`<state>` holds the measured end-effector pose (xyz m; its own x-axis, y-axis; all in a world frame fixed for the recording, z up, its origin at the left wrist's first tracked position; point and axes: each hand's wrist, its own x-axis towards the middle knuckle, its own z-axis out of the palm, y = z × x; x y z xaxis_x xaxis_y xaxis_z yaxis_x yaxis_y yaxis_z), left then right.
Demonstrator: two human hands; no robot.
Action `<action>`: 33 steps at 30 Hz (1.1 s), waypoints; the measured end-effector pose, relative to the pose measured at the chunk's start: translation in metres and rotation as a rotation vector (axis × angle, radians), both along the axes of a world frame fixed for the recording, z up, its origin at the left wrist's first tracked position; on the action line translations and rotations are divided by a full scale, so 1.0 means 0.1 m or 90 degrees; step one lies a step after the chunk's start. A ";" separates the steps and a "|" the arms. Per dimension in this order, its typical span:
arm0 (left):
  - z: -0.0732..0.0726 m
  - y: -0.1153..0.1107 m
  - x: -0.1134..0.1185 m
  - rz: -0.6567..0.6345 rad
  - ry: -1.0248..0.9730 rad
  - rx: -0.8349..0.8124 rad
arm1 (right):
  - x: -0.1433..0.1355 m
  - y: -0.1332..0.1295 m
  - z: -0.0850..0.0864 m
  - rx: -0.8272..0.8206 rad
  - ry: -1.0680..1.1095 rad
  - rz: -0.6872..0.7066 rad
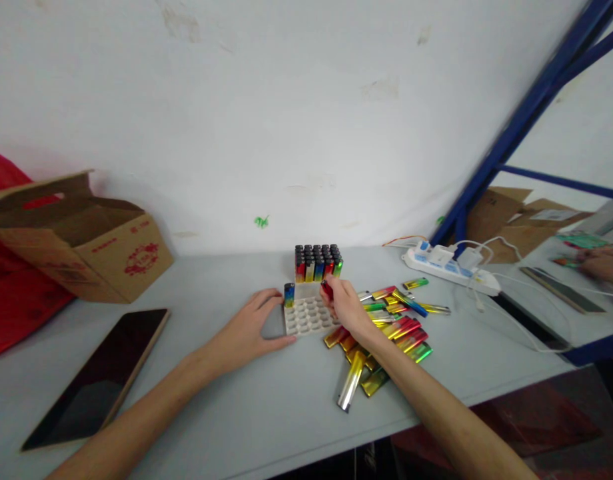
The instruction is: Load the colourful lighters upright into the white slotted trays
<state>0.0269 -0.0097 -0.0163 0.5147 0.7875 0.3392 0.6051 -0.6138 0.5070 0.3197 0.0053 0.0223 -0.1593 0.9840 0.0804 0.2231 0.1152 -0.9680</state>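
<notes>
A white tray with rows of round holes [309,319] lies on the grey table. One blue lighter [289,295] stands upright at its far left corner. My left hand [256,325] rests at the tray's left side, thumb and fingers spread apart, with nothing in it. Above the tray's far right part, my right hand [344,303] pinches a red lighter [327,289]; its lower end is hidden by the fingers. Behind the tray stands a tight block of upright lighters [318,262] with black tops. Loose shiny lighters [386,327] lie heaped beneath and around my right forearm.
An open cardboard box [111,257] stands at the left, with a dark tablet-like slab [99,377] in front of it. To the right lies a white power strip [451,270] with plugs and cables. A blue metal frame [486,177] rises there; another person's hand [604,267] shows beyond it.
</notes>
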 end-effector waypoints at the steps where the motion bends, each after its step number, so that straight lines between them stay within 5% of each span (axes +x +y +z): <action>1: 0.00 0.00 0.00 0.000 -0.001 -0.002 | -0.01 0.00 0.01 -0.010 0.002 -0.001; 19: 0.00 0.00 0.00 -0.002 -0.002 0.000 | -0.02 -0.04 0.06 -0.041 0.015 0.062; 33: 0.05 -0.04 0.02 -0.005 0.006 -0.003 | 0.00 -0.10 0.04 0.282 -0.180 0.119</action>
